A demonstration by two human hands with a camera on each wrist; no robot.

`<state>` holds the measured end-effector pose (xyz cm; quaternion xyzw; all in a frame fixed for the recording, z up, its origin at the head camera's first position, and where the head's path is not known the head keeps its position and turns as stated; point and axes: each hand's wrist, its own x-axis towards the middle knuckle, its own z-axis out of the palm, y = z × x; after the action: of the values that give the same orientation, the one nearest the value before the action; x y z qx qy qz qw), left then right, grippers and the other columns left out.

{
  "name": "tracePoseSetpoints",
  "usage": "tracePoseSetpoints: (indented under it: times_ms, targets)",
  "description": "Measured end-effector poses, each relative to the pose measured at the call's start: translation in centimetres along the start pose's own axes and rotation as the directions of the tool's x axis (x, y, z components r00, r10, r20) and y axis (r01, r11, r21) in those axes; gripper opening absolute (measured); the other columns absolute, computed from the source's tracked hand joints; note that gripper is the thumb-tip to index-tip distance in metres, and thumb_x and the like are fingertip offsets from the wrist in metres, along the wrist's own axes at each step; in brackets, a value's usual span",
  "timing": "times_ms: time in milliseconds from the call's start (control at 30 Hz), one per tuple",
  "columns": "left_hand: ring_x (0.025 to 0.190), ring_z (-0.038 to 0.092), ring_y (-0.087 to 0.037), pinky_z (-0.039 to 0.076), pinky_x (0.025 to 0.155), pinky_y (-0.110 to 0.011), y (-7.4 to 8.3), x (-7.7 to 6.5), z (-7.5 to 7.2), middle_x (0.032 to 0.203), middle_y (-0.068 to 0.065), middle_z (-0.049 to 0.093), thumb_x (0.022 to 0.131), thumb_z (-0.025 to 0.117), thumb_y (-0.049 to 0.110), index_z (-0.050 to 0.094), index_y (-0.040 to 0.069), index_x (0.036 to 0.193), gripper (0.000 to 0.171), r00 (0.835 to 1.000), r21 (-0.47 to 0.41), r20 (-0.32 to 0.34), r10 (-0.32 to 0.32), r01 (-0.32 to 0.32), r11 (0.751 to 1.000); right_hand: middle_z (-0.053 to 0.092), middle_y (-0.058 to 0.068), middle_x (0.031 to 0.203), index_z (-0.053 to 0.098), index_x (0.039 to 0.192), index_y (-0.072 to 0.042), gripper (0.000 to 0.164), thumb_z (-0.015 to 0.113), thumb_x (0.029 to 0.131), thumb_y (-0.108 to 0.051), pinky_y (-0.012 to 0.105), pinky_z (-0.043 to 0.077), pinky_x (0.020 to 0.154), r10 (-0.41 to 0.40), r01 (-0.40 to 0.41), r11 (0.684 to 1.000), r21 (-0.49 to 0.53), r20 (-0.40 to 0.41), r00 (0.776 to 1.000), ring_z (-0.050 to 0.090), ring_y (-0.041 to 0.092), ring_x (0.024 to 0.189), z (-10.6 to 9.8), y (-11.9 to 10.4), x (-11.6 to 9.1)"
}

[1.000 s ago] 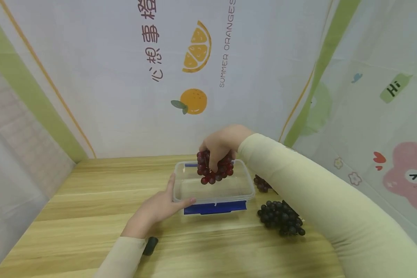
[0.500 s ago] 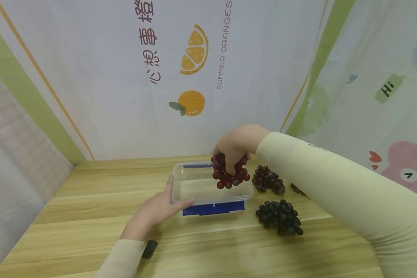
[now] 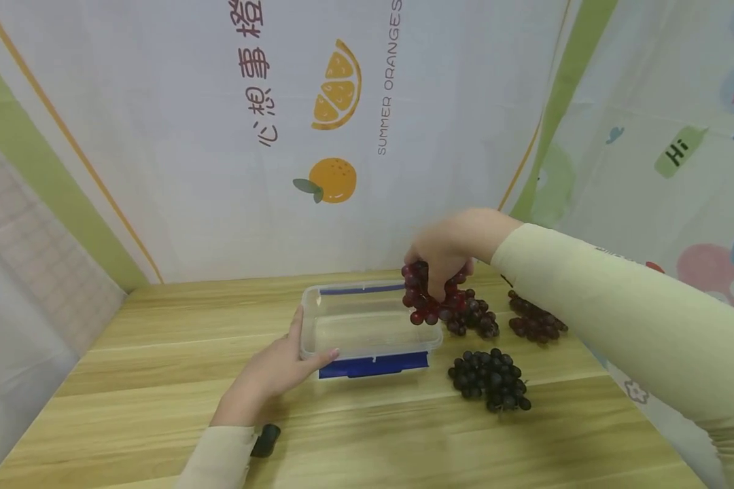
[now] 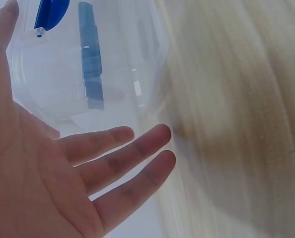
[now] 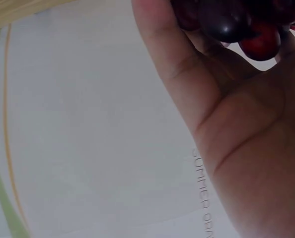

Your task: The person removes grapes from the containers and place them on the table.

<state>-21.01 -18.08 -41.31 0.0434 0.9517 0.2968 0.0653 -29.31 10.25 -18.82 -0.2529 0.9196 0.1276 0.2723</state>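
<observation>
In the head view my right hand (image 3: 445,248) grips a bunch of red grapes (image 3: 425,316) from above, over the right end of a clear plastic food container (image 3: 355,331). Dark red grapes (image 5: 222,20) also show at my fingers in the right wrist view. The container has no lid on and carries blue clips on its sides. Against its left near corner rests my left hand (image 3: 275,372), thumb along the front rim and index finger along the left side. Three straight fingers (image 4: 132,191) of that hand stand free of the container in the left wrist view.
Right of the container lie a purple-red grape bunch (image 3: 477,318), another dark red bunch (image 3: 535,322) farther right, and a black bunch (image 3: 491,380) nearer. A small dark object (image 3: 266,440) sits by my left wrist. A printed cloth (image 3: 440,136) hangs behind the wooden table (image 3: 128,394).
My right hand has moved right with the red grapes, from over the container's middle to its right end. The far-right bunches have come into view. My left hand has stayed on the container.
</observation>
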Motion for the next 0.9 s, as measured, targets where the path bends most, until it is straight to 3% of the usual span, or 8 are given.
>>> tracePoseSetpoints:
  times_ms: [267,367,467,567,900]
  targets:
    - [0.121,0.073,-0.035,0.054,0.105,-0.063,0.1,-0.2,0.3,0.117,-0.005,0.081,0.091,0.056,0.085,-0.005,0.016,0.173,0.124,0.998,0.013,-0.05,0.032,-0.032,0.999,0.06,0.01,0.147,0.044,0.163,-0.019,0.086,0.084,0.087,-0.023,0.037,0.065,0.071,0.037,-0.037,0.999,0.03,0.023,0.999,0.069,0.018,0.079,1.5,3.0,-0.8]
    - [0.131,0.067,-0.041,0.05,0.109,-0.065,0.0,-0.3,0.1,0.138,-0.016,0.073,0.091,0.054,0.086,-0.002,0.014,0.173,0.122,0.998,0.033,-0.047,0.044,-0.043,0.999,0.052,0.015,0.158,0.041,0.165,-0.019,0.089,0.084,0.087,-0.023,0.038,0.065,0.071,0.065,-0.066,0.997,0.042,0.039,0.997,0.07,0.02,0.081,2.1,3.8,-1.0]
    - [0.14,0.058,-0.046,0.047,0.112,-0.066,-0.1,-0.4,0.0,0.16,-0.025,0.052,0.092,0.051,0.087,0.0,0.01,0.173,0.123,0.998,0.054,-0.04,0.05,-0.047,0.997,0.041,0.021,0.167,0.039,0.166,-0.017,0.091,0.085,0.088,-0.023,0.038,0.065,0.071,0.082,-0.085,0.995,0.055,0.052,0.995,0.071,0.021,0.085,2.7,4.5,-1.0]
    - [0.143,0.056,-0.047,0.048,0.112,-0.066,-0.1,-0.4,-0.1,0.167,-0.027,0.042,0.092,0.05,0.087,-0.002,0.008,0.172,0.124,0.998,0.053,-0.031,0.048,-0.046,0.998,0.035,0.025,0.17,0.038,0.166,-0.015,0.092,0.085,0.087,-0.022,0.038,0.065,0.069,0.087,-0.091,0.994,0.063,0.053,0.995,0.071,0.02,0.086,3.4,5.2,-1.2]
    - [0.134,0.065,-0.041,0.053,0.108,-0.061,0.1,-0.2,0.2,0.135,-0.014,0.075,0.091,0.055,0.086,-0.006,0.004,0.171,0.129,0.999,0.034,-0.032,0.032,-0.031,0.999,0.039,0.028,0.167,0.037,0.166,-0.01,0.096,0.087,0.085,-0.027,0.038,0.064,0.066,0.123,-0.13,0.988,0.085,0.086,0.989,0.073,0.021,0.077,5.8,8.5,-2.1]
